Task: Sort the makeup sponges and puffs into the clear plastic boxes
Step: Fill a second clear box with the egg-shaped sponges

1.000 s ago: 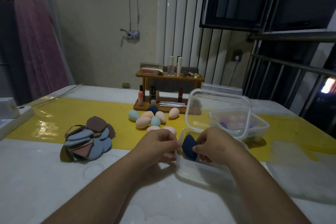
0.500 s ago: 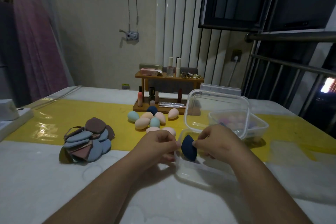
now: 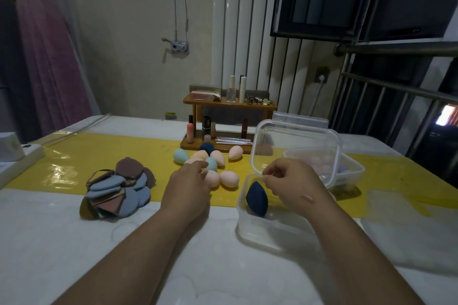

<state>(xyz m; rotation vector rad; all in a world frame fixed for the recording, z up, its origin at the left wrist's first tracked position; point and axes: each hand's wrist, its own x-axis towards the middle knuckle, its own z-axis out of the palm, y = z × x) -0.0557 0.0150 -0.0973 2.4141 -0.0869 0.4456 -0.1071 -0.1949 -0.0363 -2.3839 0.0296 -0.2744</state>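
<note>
The step in hand looks to be fetching the next sponge: the left hand (image 3: 188, 186) should settle on one egg at the near edge of the cluster of pastel egg-shaped foam makeup sponges (image 3: 229, 178) on the yellow table strip (image 3: 99, 156), pinch its fat middle lightly so neighbours do not roll, and carry it to the near clear plastic box (image 3: 262, 235), where the navy teardrop foam sponge (image 3: 256, 199) lies. Its fingers are gently bent and narrowly spread over the pink eggs, gripping nothing visible; the right hand (image 3: 292, 181) hovers over that box, fingers loosely curled, holding nothing
</note>
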